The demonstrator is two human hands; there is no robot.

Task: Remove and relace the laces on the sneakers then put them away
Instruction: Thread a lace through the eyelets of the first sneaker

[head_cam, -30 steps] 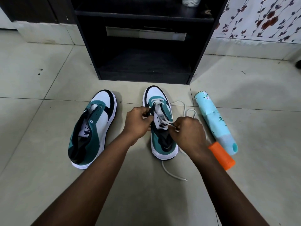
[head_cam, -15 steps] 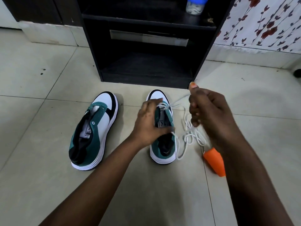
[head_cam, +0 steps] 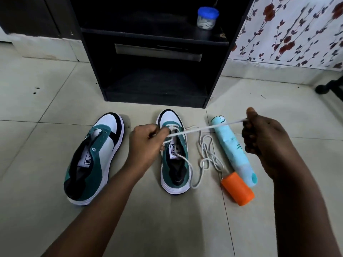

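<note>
Nearest, both forearms reach in over the tiled floor (head_cam: 55, 210). Left sneaker (head_cam: 92, 156) lies with bare eyelets, no lace in it. Right sneaker (head_cam: 174, 156) is only started: the white lace (head_cam: 202, 158) runs through the far eyelets near the toe, its slack heaped on the floor just right of the shoe. Left hand (head_cam: 146, 143) has fingers curled, pinching the lace at the eyelets; right hand (head_cam: 263, 136) grips the taut end, drawn out to the right (over a teal bottle (head_cam: 233, 153)). Farther, the dark shelf unit (head_cam: 154, 86); likely storage. Relacing barely begun; stowing remains.
</note>
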